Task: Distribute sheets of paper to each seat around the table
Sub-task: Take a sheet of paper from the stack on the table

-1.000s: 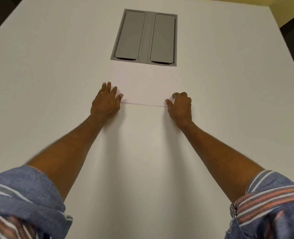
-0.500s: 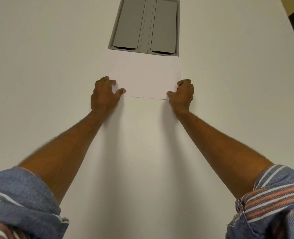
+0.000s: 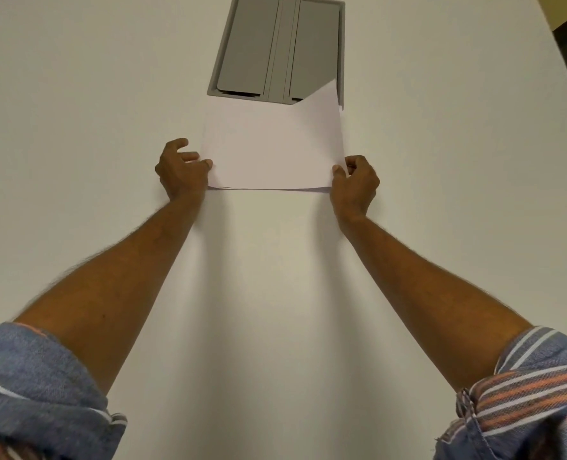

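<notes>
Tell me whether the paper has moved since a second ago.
Yes. The paper has lifted: its far right corner now covers part of the gray hatch, which it lay short of before.

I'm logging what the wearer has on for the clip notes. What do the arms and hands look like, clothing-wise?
Both forearms are bare. The left sleeve is blue denim-like cloth, rolled up near the elbow. The right sleeve is rolled too, its cuff showing white and salmon stripes on blue. No gloves on the left hand or right hand.

Both arms outstretched, left hand and right hand pinching.
</notes>
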Demonstrator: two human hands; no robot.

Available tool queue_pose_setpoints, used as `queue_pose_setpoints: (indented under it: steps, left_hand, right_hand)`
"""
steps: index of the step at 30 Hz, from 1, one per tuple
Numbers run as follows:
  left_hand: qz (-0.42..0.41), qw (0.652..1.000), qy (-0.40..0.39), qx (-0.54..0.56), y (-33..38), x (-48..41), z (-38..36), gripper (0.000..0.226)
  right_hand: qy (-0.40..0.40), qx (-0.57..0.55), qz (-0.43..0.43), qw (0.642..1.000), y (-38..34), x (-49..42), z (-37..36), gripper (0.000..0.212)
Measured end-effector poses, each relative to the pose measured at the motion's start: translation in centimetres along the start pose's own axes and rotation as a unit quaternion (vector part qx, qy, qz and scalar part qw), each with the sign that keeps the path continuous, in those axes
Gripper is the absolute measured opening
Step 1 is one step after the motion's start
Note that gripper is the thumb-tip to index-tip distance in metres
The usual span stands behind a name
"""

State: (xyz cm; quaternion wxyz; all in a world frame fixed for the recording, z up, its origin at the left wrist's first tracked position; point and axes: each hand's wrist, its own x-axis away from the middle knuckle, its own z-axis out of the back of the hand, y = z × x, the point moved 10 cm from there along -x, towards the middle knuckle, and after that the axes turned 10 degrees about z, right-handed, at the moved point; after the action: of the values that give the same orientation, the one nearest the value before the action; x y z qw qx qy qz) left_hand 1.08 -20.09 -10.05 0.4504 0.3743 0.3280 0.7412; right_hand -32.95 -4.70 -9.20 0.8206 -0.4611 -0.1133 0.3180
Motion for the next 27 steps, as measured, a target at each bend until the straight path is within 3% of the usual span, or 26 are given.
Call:
queue_pose_setpoints:
  steps: [8, 14, 18, 22, 27]
  left_hand:
    - [-0.036, 0.999, 0.022, -0.006, 0.4, 0.4, 0.8, 0.051]
    - [-0.003, 1.000, -0.015, 0.003, -0.6, -0.4, 0.4, 0.068]
    - [-0.067, 0.996, -0.013, -0.056, 0.2, 0.3, 0.5, 0.068]
    - [-0.174, 0.982, 0.005, -0.068, 3.5, 1.6, 1.4, 0.052]
    - [-0.205, 0.972, -0.117, -0.007, 8.3, 2.6, 0.6, 0.058]
  right_hand:
    - [0.015, -0.142, -0.080, 0.986, 1.4, 0.4, -1.0, 0.016]
    - [-0.018, -0.336, -0.169, 0.927, 1.8, 1.4, -3.4, 0.028]
    - [-0.053, -0.389, -0.151, 0.907, -0.4, 1.8, -4.2, 0.033]
    - [-0.121, -0.450, -0.107, 0.878, -4.0, 1.6, -4.0, 0.036]
    - [-0.247, -0.462, -0.061, 0.850, -9.9, 2.4, -2.9, 0.038]
